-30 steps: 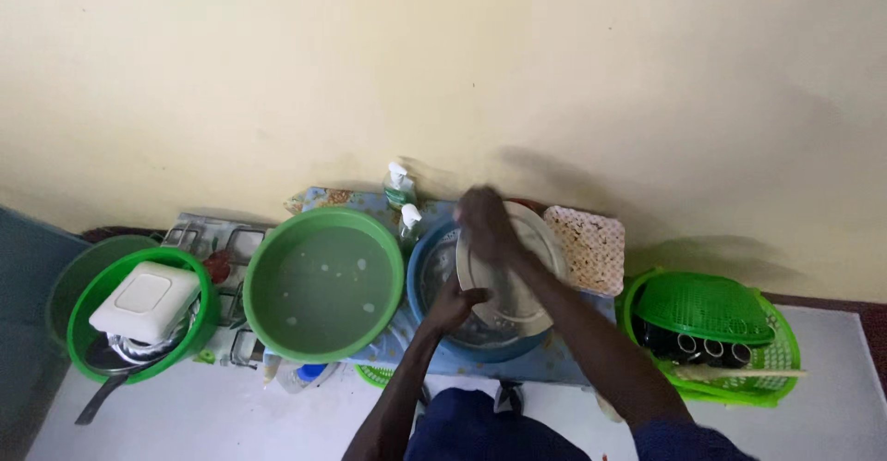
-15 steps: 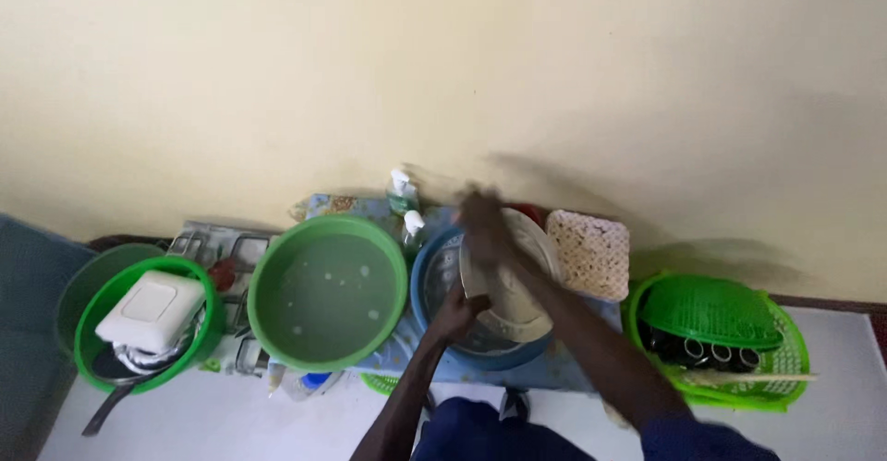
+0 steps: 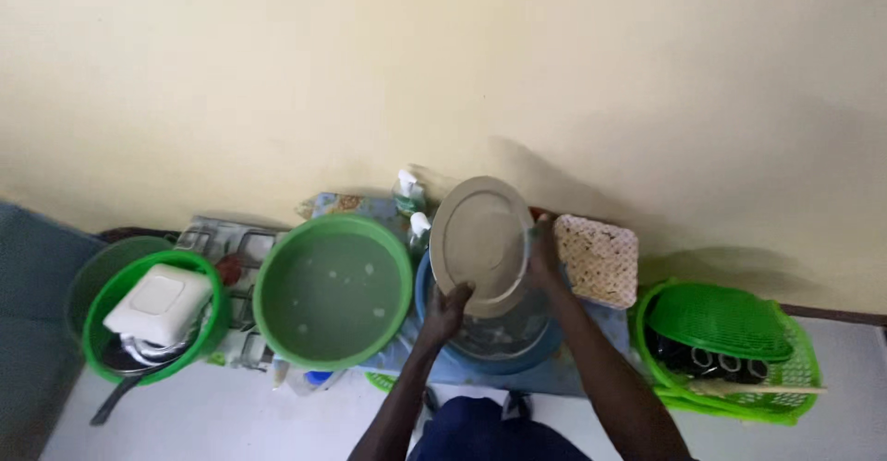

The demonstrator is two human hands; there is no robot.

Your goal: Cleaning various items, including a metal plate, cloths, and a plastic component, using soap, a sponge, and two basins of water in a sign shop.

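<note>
A round beige plate (image 3: 480, 242) is held tilted up on edge over a blue basin (image 3: 499, 355) with water in it. My left hand (image 3: 450, 308) grips the plate's lower rim. On the plate's right rim my right hand (image 3: 543, 248) has its fingers wrapped around the edge. Both forearms reach up from the bottom of the view.
A green basin (image 3: 333, 290) of cloudy water stands left of the blue one. Farther left a green basket (image 3: 152, 318) holds a white lidded box and utensils. Two soap dispensers (image 3: 409, 204) and a woven mat (image 3: 598, 260) sit by the wall. A green lidded basket (image 3: 725, 345) is at right.
The plate has been lifted from lying in the blue basin to standing on edge. My right hand moved from rubbing across it to gripping its right rim.
</note>
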